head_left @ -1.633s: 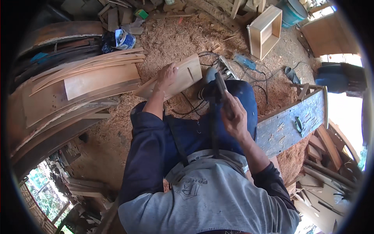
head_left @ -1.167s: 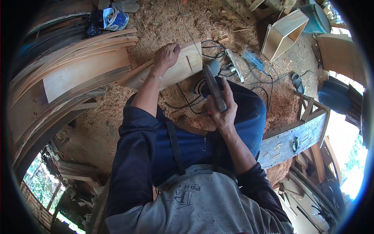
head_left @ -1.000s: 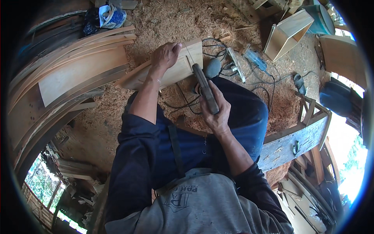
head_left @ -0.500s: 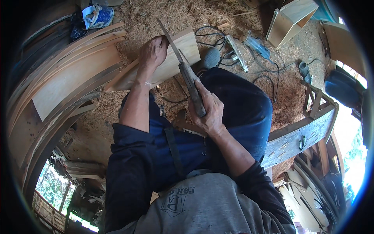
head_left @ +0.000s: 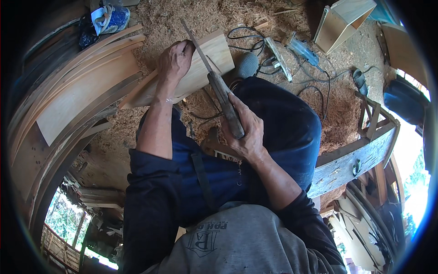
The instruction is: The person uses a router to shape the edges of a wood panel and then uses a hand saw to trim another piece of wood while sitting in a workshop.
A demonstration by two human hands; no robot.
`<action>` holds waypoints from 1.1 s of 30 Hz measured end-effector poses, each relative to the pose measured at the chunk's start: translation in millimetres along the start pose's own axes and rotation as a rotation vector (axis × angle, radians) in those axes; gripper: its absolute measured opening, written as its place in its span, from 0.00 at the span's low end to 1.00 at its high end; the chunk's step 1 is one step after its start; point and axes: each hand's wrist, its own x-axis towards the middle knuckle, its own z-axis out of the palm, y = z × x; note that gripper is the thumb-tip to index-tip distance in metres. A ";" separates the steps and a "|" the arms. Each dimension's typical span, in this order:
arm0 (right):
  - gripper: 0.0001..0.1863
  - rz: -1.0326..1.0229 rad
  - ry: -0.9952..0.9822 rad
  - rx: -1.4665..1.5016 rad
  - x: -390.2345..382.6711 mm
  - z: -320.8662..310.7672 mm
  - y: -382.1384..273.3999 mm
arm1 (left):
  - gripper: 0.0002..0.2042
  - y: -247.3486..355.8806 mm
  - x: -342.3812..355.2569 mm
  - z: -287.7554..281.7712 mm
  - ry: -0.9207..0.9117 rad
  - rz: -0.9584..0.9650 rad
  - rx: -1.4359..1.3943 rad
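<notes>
My right hand (head_left: 248, 130) is wrapped around the wooden handle of a handsaw (head_left: 222, 93). Its narrow blade runs up and to the left across a pale wooden board (head_left: 214, 48), seen nearly edge-on. Near the blade, a thin dark curved line shows on the board's face. My left hand (head_left: 175, 59) is closed over the board's upper left edge, close beside the blade; its fingertips are partly hidden. The board lies slanted in front of my knees, next to my foot (head_left: 247, 65).
Wood shavings cover the floor. Beyond my right knee lie corded power tools, one with a blue body (head_left: 303, 51), and an open wooden box (head_left: 344, 27). Curved planks (head_left: 91, 86) are stacked at left. A painted wooden bench (head_left: 346, 162) stands at right; a bucket (head_left: 114, 19) sits far left.
The handsaw and my right hand have shifted very slightly toward me and to the right. My left hand keeps its grip on the board. The whole view has moved a little.
</notes>
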 end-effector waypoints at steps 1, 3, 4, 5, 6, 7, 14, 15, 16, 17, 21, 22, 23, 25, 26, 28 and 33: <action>0.31 0.000 0.002 0.001 0.0 -0.6 0.0 | 0.14 1.7 0.4 -0.6 0.000 0.002 0.001; 0.31 0.030 0.016 0.036 0.4 -2.1 -1.2 | 0.14 5.3 0.1 -1.3 0.009 -0.010 0.009; 0.31 0.030 0.017 0.036 1.3 -3.3 -1.0 | 0.14 7.9 0.5 -2.5 0.009 -0.009 0.010; 0.31 0.020 0.024 0.029 2.5 -4.6 -0.7 | 0.14 10.3 0.9 -4.0 -0.002 -0.033 0.004; 0.31 0.011 0.030 0.021 3.2 -5.1 -0.7 | 0.14 12.2 0.9 -5.9 -0.014 -0.056 -0.001; 0.31 0.010 0.032 0.018 3.7 -5.7 -0.6 | 0.14 13.6 0.3 -6.7 -0.013 -0.054 -0.004; 0.30 0.062 -0.009 0.060 4.8 -5.6 -3.5 | 0.12 10.7 0.6 -6.8 0.034 0.013 -0.025; 0.30 0.031 0.014 0.075 4.0 -5.1 -2.5 | 0.12 10.9 0.8 -6.8 0.049 0.026 -0.034; 0.30 0.027 0.012 0.073 4.4 -4.5 -1.6 | 0.12 10.8 1.2 -6.7 0.053 0.025 -0.036; 0.31 -0.001 0.036 0.069 5.3 -3.6 -0.7 | 0.12 11.2 1.4 -6.2 0.048 0.012 -0.019; 0.31 0.032 0.024 0.046 14.4 -0.5 -6.7 | 0.12 10.1 -0.2 -2.3 0.057 0.030 -0.016; 0.31 0.030 0.025 0.043 19.6 2.7 -7.6 | 0.12 9.7 -0.9 -1.3 0.058 0.032 -0.018; 0.30 0.050 0.016 0.068 27.3 7.0 -7.3 | 0.12 9.4 -1.3 -0.3 0.064 0.041 -0.009; 0.30 0.066 0.009 0.089 36.6 9.9 -7.9 | 0.12 8.2 -0.8 0.7 0.075 0.052 -0.002; 0.30 0.089 -0.011 0.101 40.0 10.0 -8.4 | 0.11 7.0 0.1 0.5 0.074 0.047 0.010; 0.30 0.110 -0.034 0.109 39.6 7.6 -9.9 | 0.11 3.3 2.1 0.5 0.075 0.038 0.018; 0.31 0.133 -0.036 0.102 9.5 -10.1 -17.7 | 0.13 5.4 5.1 1.2 0.074 0.030 0.030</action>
